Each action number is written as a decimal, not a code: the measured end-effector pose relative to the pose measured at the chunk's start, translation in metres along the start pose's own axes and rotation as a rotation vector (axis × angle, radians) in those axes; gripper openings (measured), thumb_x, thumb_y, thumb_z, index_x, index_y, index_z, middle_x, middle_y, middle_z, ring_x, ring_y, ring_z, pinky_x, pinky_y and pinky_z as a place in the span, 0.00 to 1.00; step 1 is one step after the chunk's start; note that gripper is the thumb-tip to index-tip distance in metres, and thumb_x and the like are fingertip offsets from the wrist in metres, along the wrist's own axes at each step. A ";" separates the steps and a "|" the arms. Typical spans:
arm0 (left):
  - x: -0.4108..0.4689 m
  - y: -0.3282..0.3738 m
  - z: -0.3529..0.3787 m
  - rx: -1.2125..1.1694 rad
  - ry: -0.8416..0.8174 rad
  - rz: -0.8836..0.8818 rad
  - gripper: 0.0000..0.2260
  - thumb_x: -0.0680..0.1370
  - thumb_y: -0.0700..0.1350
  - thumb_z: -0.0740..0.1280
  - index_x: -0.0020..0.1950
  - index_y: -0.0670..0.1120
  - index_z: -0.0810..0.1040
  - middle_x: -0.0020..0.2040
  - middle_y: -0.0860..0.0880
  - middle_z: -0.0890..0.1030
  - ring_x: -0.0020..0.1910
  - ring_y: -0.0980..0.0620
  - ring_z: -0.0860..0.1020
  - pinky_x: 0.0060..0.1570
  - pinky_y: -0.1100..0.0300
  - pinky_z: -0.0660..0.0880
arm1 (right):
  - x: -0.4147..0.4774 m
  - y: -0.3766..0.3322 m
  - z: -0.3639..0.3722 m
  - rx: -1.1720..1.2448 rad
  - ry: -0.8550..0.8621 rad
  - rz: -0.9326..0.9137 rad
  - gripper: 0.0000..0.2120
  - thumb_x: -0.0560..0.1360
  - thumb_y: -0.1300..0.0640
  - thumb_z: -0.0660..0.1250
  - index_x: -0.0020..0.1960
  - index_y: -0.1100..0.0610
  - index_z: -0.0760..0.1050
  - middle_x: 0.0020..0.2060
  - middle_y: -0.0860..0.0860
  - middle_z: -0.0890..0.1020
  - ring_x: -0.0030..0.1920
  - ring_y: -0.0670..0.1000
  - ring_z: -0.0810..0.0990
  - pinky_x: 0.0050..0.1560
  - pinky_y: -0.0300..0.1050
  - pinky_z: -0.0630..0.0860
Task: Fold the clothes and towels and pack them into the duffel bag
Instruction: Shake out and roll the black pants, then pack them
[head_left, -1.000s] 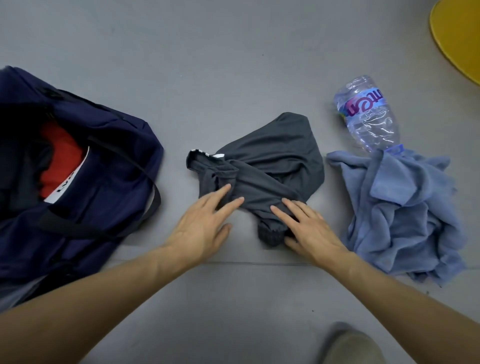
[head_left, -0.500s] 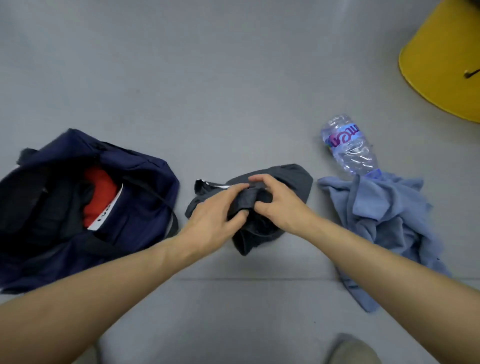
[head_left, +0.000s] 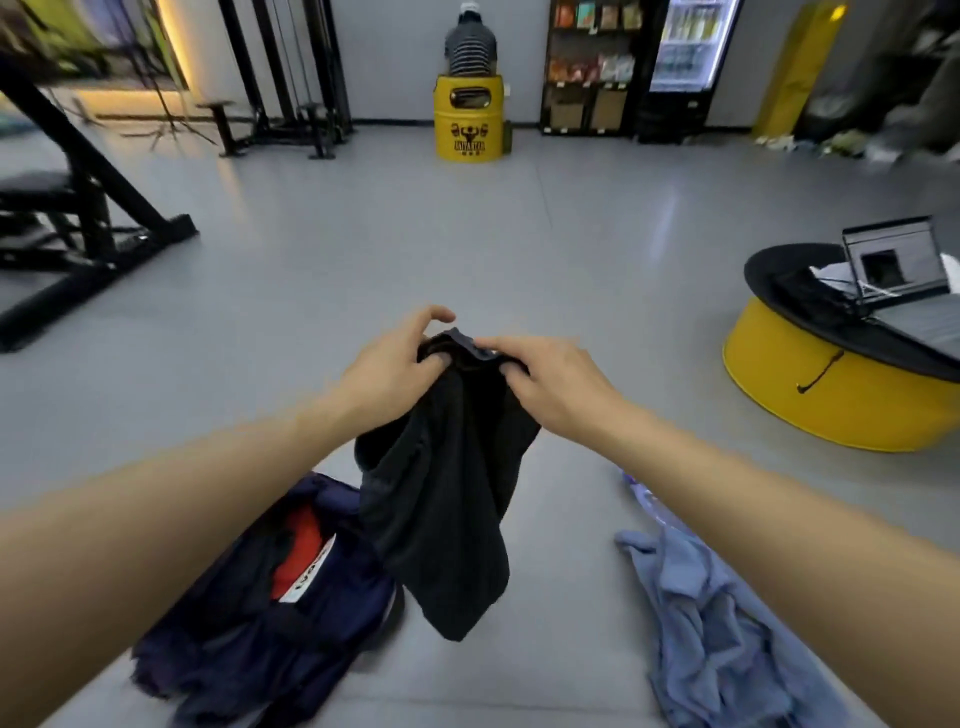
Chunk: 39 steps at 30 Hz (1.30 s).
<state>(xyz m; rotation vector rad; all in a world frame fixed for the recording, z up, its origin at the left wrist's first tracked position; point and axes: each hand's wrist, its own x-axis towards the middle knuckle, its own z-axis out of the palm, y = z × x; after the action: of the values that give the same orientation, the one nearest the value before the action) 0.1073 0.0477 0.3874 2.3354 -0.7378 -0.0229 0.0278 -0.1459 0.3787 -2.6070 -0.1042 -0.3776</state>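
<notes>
**Hands up: left hand (head_left: 400, 358) and right hand (head_left: 550, 384) hold the dark grey garment (head_left: 447, 519)**

Both hands sit close together at the garment's top edge; the left hand grips it with thumb and curled fingers, forefinger raised; the right hand pinches it with curled fingers; the cloth hangs loose below, off the floor (head_left: 467, 249); the navy duffel bag (head_left: 234, 639) lies open at lower left, a red item (head_left: 296, 551) inside; the crumpled blue towel (head_left: 717, 623) lies at lower right, apart from the bag.

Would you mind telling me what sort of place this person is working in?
Most likely a gym: a weight bench at left, a cable machine by the far wall, and a drinks fridge.
</notes>
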 end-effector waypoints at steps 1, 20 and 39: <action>-0.002 0.008 -0.019 0.046 0.003 0.016 0.19 0.80 0.43 0.63 0.69 0.58 0.69 0.54 0.55 0.82 0.52 0.50 0.78 0.48 0.57 0.67 | 0.005 -0.007 -0.018 -0.023 0.017 0.001 0.22 0.78 0.57 0.56 0.67 0.40 0.75 0.61 0.42 0.82 0.63 0.51 0.78 0.62 0.49 0.75; -0.070 0.097 -0.203 0.393 0.244 0.137 0.04 0.81 0.42 0.66 0.53 0.49 0.80 0.46 0.49 0.81 0.49 0.45 0.78 0.48 0.51 0.75 | -0.034 -0.115 -0.235 -0.447 0.031 -0.008 0.12 0.80 0.42 0.65 0.42 0.48 0.72 0.37 0.48 0.79 0.41 0.54 0.77 0.36 0.47 0.68; -0.094 0.132 -0.253 0.397 0.306 0.255 0.07 0.82 0.47 0.65 0.55 0.49 0.81 0.48 0.52 0.81 0.51 0.49 0.78 0.53 0.50 0.75 | -0.063 -0.131 -0.262 -0.234 0.068 -0.051 0.10 0.77 0.43 0.69 0.55 0.47 0.77 0.45 0.45 0.81 0.46 0.49 0.78 0.39 0.44 0.71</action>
<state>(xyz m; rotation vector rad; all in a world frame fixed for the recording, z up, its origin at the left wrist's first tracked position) 0.0145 0.1690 0.6465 2.5062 -0.9416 0.6311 -0.1159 -0.1596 0.6413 -2.8223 -0.1097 -0.5246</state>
